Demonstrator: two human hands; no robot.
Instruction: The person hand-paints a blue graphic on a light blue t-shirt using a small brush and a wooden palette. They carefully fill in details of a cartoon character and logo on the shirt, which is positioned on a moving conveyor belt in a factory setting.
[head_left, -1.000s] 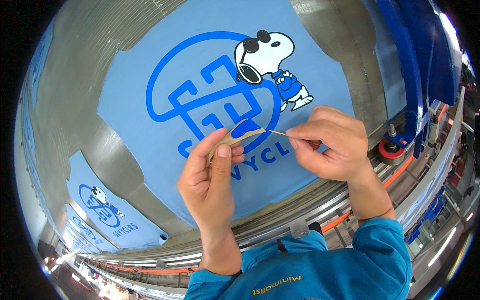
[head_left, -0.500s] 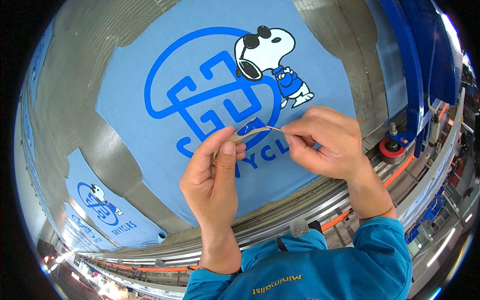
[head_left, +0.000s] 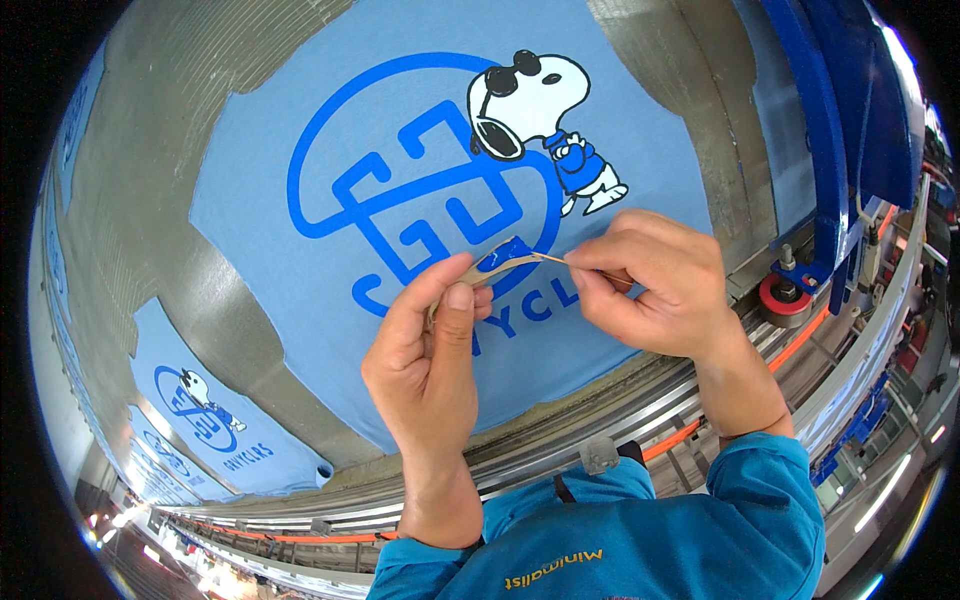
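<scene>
Pinched between thumb and fingers, my left hand point(head_left: 432, 335) holds a curved tan strip point(head_left: 487, 270) with wet-looking blue paint point(head_left: 508, 252) on its upper face. My right hand point(head_left: 652, 288) grips a thin wooden stick point(head_left: 553, 260), whose tip points left and meets or nearly meets the strip's right end. Below both hands lies a light blue fabric panel point(head_left: 255, 180), printed with a darker blue round emblem, lettering and a white cartoon dog point(head_left: 550, 95) in sunglasses. My hands hide part of the lettering.
The panel lies on a long grey metal table point(head_left: 150, 240). Another printed panel point(head_left: 185, 360) lies to the left, with more beyond it. On the right stands a blue machine frame point(head_left: 820, 130) with a red-rimmed roller point(head_left: 783, 300). Metal rails point(head_left: 640, 395) run along the near edge.
Both hands stay almost in place. The strip and the stick have shifted only very slightly, and the view has moved a touch.
</scene>
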